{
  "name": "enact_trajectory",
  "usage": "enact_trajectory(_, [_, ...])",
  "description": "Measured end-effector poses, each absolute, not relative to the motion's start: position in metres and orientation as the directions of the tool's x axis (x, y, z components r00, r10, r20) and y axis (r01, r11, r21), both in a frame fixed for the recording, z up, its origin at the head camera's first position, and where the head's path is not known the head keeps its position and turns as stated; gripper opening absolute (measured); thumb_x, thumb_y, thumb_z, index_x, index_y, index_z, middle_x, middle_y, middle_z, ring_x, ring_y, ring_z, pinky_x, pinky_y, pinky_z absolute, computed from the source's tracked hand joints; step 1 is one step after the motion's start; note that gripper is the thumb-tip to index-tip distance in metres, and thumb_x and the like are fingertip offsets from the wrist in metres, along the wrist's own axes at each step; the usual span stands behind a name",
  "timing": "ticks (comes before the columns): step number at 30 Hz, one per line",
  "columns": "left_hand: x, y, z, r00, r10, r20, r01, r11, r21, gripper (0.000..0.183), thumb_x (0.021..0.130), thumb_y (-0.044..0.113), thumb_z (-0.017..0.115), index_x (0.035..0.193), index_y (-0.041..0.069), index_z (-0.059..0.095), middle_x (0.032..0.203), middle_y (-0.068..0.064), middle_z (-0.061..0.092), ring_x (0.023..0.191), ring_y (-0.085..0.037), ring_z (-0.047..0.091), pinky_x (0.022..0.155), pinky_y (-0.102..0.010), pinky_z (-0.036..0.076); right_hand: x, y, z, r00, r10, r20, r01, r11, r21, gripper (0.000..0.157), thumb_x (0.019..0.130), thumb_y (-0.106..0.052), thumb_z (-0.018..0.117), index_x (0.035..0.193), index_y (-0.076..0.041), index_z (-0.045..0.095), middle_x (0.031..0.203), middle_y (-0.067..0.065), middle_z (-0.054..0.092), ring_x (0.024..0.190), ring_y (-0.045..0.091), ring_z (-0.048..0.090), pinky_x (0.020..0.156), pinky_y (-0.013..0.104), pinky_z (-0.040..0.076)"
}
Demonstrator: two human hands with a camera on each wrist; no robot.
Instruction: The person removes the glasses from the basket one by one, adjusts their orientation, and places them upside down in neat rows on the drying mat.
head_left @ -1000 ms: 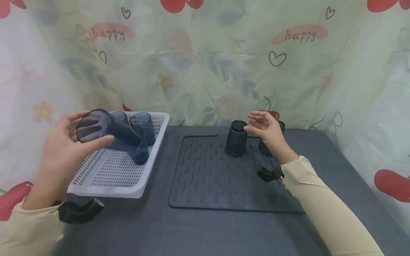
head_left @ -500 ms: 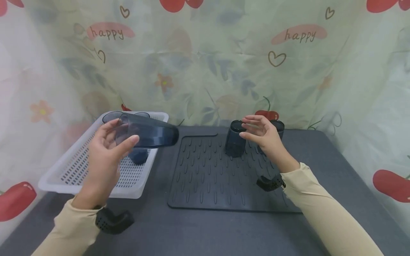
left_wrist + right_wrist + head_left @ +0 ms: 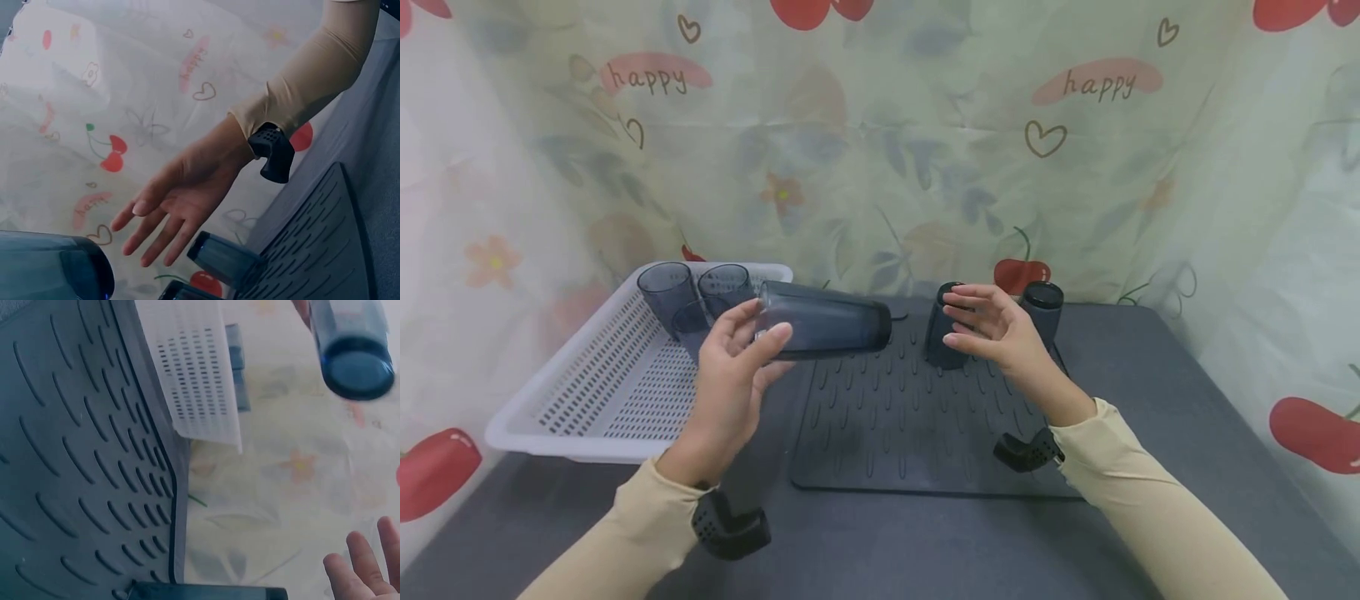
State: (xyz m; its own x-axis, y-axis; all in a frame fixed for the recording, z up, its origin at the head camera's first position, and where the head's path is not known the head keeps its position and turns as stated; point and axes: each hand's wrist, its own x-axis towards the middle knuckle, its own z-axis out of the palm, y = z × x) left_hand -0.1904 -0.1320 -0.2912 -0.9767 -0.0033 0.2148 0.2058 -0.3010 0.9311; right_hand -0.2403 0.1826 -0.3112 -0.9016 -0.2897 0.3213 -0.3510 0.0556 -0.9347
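My left hand (image 3: pixel 726 387) grips a blue-tinted drinking glass (image 3: pixel 829 323) near its rim, in the air between basket and mat. The glass lies sideways, its thick base pointing right toward the other hand; the right wrist view shows that base (image 3: pixel 357 369) up close. My right hand (image 3: pixel 1003 337) hovers over the drying mat (image 3: pixel 880 442), fingers apart and holding nothing. Behind its fingertips, partly covered, one glass (image 3: pixel 938 342) stands upside down. Another upturned glass (image 3: pixel 1043 312) is just beyond the hand. In the left wrist view the right palm (image 3: pixel 200 187) is bare.
At the left sits a white perforated basket (image 3: pixel 580 448) holding three more glasses (image 3: pixel 666 287), rims up, toward its back right. A dark grey table (image 3: pixel 865 542) carries everything. Patterned curtains (image 3: pixel 865 183) hang at the back and sides.
From above the basket, my left hand has carried the glass rightward, turning it from tilted to nearly level. My right hand has shifted slightly left and down, still holding nothing.
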Motion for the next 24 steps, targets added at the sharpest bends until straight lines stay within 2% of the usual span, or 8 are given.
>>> enact_trajectory(4, [-0.194, -0.122, -0.297, -0.979, 0.015, 0.205, 0.188, -0.33, 0.925, 0.055, 0.091, 0.004, 0.056, 0.139, 0.006, 0.032, 0.142, -0.014, 0.041, 0.122, -0.023, 0.052, 0.085, -0.027, 0.055, -0.237, 0.178, -0.313, -0.891, -0.324, 0.318, -0.35, 0.042, -0.936, 0.063, 0.087, -0.002, 0.07, 0.142, -0.009, 0.04, 0.143, 0.013, 0.045, 0.132, 0.027, 0.048, 0.106, 0.038, 0.044])
enact_trajectory(8, [-0.194, -0.112, -0.302, -0.98, 0.03, 0.198, 0.179, -0.312, 0.933, 0.055, 0.09, 0.003, 0.057, 0.139, 0.006, 0.032, 0.141, -0.012, 0.043, 0.119, -0.021, 0.054, 0.082, -0.027, 0.055, -0.234, 0.173, -0.315, -0.873, -0.37, 0.319, -0.348, 0.013, -0.937, 0.067, 0.086, -0.001, 0.07, 0.144, -0.007, 0.037, 0.145, 0.016, 0.043, 0.133, 0.03, 0.046, 0.107, 0.04, 0.042])
enact_trajectory(12, [-0.195, -0.103, -0.306, -0.98, 0.036, 0.196, 0.177, -0.297, 0.938, 0.057, 0.088, 0.003, 0.059, 0.139, 0.005, 0.033, 0.14, -0.013, 0.045, 0.114, -0.017, 0.058, 0.082, -0.029, 0.056, -0.231, 0.168, -0.317, -0.855, -0.413, 0.314, -0.343, -0.004, -0.939, 0.072, 0.084, -0.002, 0.073, 0.145, -0.008, 0.036, 0.146, 0.015, 0.042, 0.134, 0.029, 0.045, 0.108, 0.045, 0.04])
enact_trajectory(15, [-0.195, -0.097, -0.308, -0.98, 0.047, 0.192, 0.17, -0.294, 0.941, 0.059, 0.087, 0.003, 0.06, 0.14, 0.004, 0.033, 0.139, -0.014, 0.045, 0.109, -0.015, 0.06, 0.083, -0.031, 0.056, -0.228, 0.166, -0.319, -0.853, -0.432, 0.292, -0.327, 0.008, -0.945, 0.074, 0.082, -0.003, 0.075, 0.146, -0.012, 0.037, 0.148, 0.011, 0.041, 0.133, 0.026, 0.046, 0.108, 0.045, 0.041])
enact_trajectory(19, [-0.195, -0.092, -0.309, -0.98, 0.061, 0.189, 0.163, -0.298, 0.941, 0.061, 0.087, 0.002, 0.061, 0.14, 0.004, 0.033, 0.138, -0.014, 0.045, 0.104, -0.014, 0.063, 0.082, -0.032, 0.055, -0.226, 0.163, -0.321, -0.852, -0.45, 0.265, -0.307, 0.02, -0.952, 0.077, 0.081, -0.003, 0.076, 0.147, -0.015, 0.037, 0.151, 0.01, 0.036, 0.13, 0.023, 0.048, 0.099, 0.039, 0.048])
enact_trajectory(24, [-0.194, -0.086, -0.311, -0.98, 0.067, 0.189, 0.16, -0.304, 0.939, 0.061, 0.087, 0.002, 0.062, 0.14, 0.003, 0.033, 0.138, -0.014, 0.046, 0.105, -0.015, 0.063, 0.081, -0.033, 0.056, -0.226, 0.16, -0.325, -0.857, -0.448, 0.253, -0.307, 0.05, -0.95, 0.078, 0.08, -0.007, 0.078, 0.146, -0.014, 0.037, 0.154, 0.007, 0.031, 0.132, 0.027, 0.047, 0.087, 0.031, 0.053])
